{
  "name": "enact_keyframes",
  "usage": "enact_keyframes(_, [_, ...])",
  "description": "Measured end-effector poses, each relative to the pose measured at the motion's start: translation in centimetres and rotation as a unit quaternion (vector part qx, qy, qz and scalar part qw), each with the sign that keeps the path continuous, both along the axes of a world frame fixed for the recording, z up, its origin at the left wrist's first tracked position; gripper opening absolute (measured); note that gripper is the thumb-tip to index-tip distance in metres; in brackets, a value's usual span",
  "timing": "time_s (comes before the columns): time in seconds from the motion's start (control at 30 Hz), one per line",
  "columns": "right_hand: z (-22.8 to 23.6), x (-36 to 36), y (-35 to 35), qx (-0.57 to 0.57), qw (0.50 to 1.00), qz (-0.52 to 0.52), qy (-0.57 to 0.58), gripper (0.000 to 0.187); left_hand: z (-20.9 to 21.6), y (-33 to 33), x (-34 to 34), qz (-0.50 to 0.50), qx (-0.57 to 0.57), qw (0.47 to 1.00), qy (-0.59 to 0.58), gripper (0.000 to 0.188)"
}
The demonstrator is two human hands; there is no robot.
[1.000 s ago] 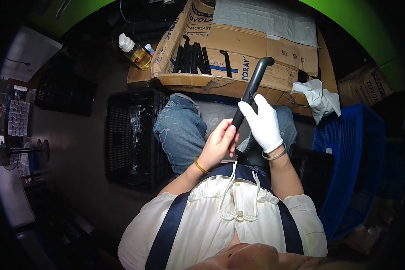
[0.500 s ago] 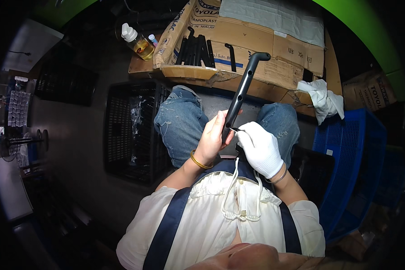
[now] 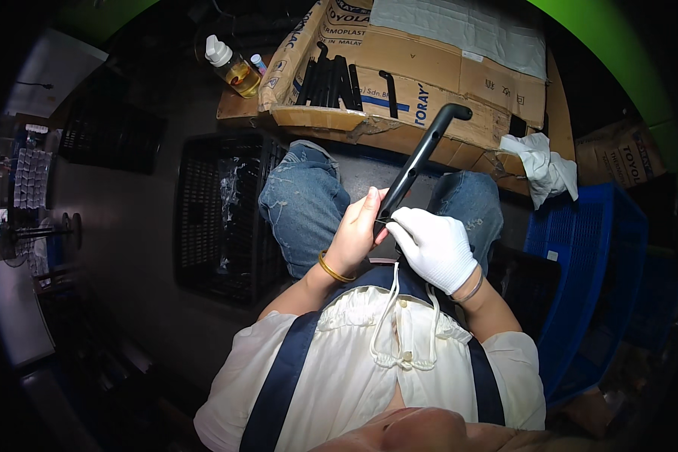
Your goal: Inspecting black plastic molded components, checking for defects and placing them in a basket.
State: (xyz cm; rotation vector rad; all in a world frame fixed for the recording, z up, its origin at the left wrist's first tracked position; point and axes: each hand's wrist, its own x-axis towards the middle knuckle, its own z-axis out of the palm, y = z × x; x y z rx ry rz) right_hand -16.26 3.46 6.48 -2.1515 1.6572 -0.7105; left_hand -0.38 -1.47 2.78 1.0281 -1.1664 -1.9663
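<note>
A long black plastic tube-like part (image 3: 414, 164) with a bent upper end and round holes along its side slants up and away from me. My bare left hand (image 3: 356, 226) is closed around its lower end, the thumb lying along the side. My right hand (image 3: 437, 245), in a white knit glove, is closed with its fingertips against the part near the left hand. It pinches a thin, dark, narrow tool (image 3: 385, 221), whose tip touches the part; most of the tool is hidden by the glove and its exact kind is unclear.
Ahead, an opened cardboard box (image 3: 316, 117) holds several similar black parts (image 3: 330, 83). Left of it stands a pump bottle (image 3: 237, 74) of amber liquid. A white cloth (image 3: 541, 164) hangs at the right edge. A black crate (image 3: 222, 218) sits left, blue baskets (image 3: 580, 264) right.
The black part has tilted farther right and lowered a little. My right hand has shifted slightly left and now covers more of the thin tool. My left hand keeps its hold.
</note>
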Motion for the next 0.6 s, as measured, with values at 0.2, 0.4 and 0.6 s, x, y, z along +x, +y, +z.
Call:
enact_keyframes(0.2, [0.3,-0.9,-0.2,0.023,0.999,0.037,0.022,0.01,0.4,0.1,-0.1,-0.004,0.025,0.999,-0.022,0.052])
enact_keyframes(0.4, [0.4,-1.5,-0.5,0.031,0.997,0.072,0.005,0.01,0.5,0.0,0.1,-0.022,0.064,0.997,-0.026,0.051])
enact_keyframes(0.6, [-0.4,-0.7,-0.3,0.076,0.996,0.035,-0.021,0.011,-0.1,-0.1,0.3,-0.026,0.057,0.998,0.029,0.051])
